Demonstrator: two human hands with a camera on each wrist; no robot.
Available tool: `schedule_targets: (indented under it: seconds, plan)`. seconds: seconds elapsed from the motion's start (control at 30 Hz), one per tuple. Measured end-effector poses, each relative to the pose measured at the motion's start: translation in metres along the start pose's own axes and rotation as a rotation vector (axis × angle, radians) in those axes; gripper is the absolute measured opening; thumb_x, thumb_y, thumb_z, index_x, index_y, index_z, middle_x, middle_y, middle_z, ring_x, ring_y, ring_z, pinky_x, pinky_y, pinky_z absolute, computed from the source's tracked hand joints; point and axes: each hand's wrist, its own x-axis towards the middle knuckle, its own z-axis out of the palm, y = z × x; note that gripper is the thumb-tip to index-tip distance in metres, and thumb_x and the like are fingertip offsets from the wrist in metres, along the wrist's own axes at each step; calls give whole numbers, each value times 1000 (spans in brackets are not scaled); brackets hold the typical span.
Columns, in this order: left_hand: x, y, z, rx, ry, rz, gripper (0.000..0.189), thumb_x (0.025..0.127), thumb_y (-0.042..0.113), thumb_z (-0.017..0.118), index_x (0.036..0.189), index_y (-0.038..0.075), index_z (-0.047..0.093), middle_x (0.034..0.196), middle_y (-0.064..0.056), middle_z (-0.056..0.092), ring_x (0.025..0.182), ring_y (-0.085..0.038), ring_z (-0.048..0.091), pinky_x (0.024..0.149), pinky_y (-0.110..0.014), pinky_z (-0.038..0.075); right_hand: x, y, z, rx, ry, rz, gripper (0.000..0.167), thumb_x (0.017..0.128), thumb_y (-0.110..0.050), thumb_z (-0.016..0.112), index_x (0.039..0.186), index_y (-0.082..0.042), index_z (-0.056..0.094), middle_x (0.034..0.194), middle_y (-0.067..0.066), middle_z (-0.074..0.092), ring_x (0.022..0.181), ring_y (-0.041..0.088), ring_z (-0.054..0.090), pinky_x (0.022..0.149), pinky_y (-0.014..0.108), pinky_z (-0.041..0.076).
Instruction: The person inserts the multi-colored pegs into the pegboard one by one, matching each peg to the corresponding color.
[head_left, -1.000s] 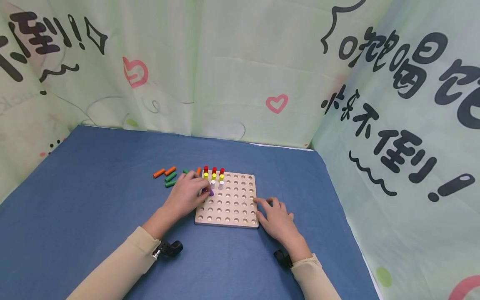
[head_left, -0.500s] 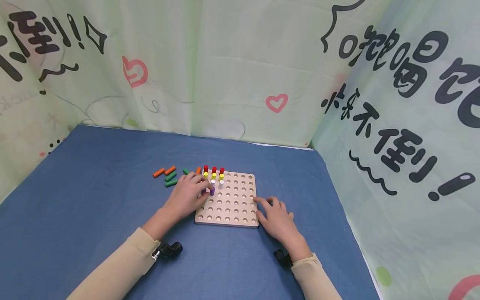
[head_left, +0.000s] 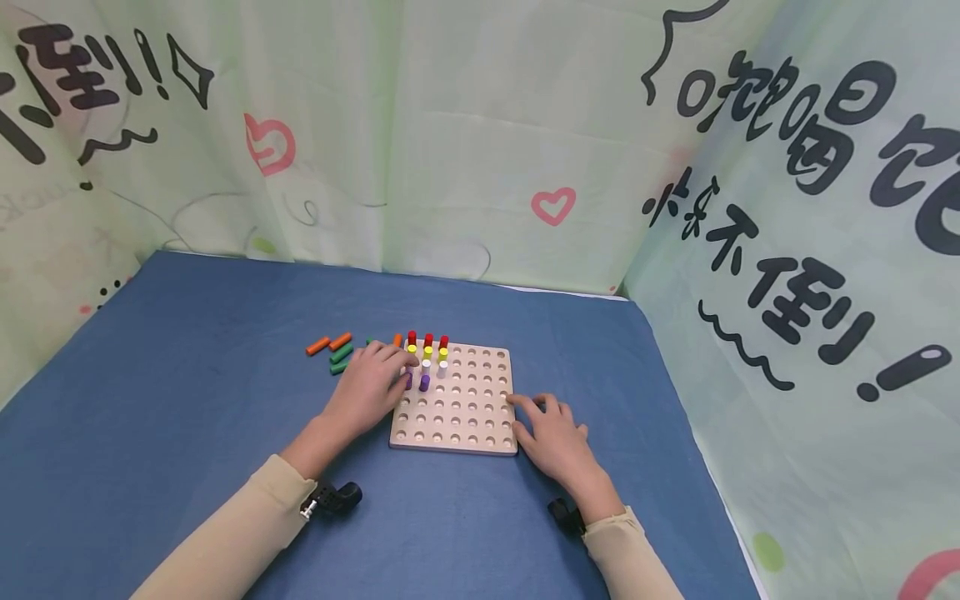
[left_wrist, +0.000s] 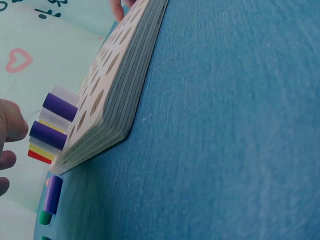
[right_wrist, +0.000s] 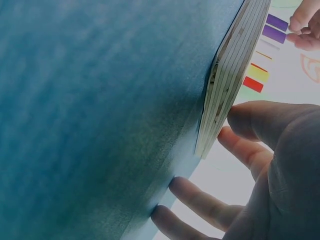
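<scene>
A wooden pegboard [head_left: 462, 430] lies flat on the blue cloth. Red pegs [head_left: 428, 340], yellow pegs [head_left: 427, 353] and white pegs [head_left: 442, 367] stand in rows at its far left. Two purple pegs [left_wrist: 60, 105] stand upright in the nearest of these rows. My left hand [head_left: 367, 385] hovers over the board's left edge, its fingertips apart from the purple pegs in the left wrist view. At the board's right edge, my right hand [head_left: 555, 437] touches the side with thumb and index finger [right_wrist: 245, 150], while other fingertips rest on the cloth.
Left of the board lie loose orange pegs [head_left: 318, 346] and green pegs [head_left: 342, 353], partly behind my left hand. A loose purple peg [left_wrist: 52, 195] lies on the cloth by the board's corner. A printed curtain [head_left: 465, 125] stands behind the table.
My left hand has let go of the second purple peg, which now stands upright in its hole, and has drawn back slightly to the left. My right hand has stayed in place.
</scene>
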Motion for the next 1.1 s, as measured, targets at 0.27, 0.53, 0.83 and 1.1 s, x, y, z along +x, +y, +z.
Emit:
schedule_targets:
  seconds: [0.27, 0.53, 0.83, 1.1]
  plan:
    - [4, -7, 1, -16, -18, -67, 31, 95, 7, 72, 126, 8, 67, 122, -11, 70, 115, -32, 61, 102, -49, 50, 0, 0, -1, -2, 0, -3, 43, 105, -35, 58, 148, -35, 54, 146, 18, 49, 133, 46, 46, 91, 73, 39]
    - [4, -15, 8, -29, -62, -130, 35, 96, 5, 70, 130, 7, 65, 129, -15, 64, 122, -33, 59, 104, -49, 51, 0, 0, 0, -4, -2, 0, 43, 106, -35, 58, 148, -35, 53, 147, 18, 49, 133, 46, 47, 90, 72, 40]
    - [-2, -26, 15, 15, -112, -134, 37, 98, 8, 68, 134, 5, 64, 134, -17, 65, 126, -36, 58, 107, -51, 48, -1, 0, -1, 0, -1, -3, 43, 105, -35, 58, 148, -35, 54, 146, 18, 49, 132, 46, 47, 90, 72, 40]
    - [-2, -26, 16, 37, -115, -129, 33, 96, 5, 68, 129, 9, 67, 124, -14, 66, 116, -33, 58, 99, -48, 51, -1, 0, 0, -1, 2, -1, 43, 105, -35, 58, 148, -35, 54, 146, 18, 49, 131, 46, 48, 89, 72, 40]
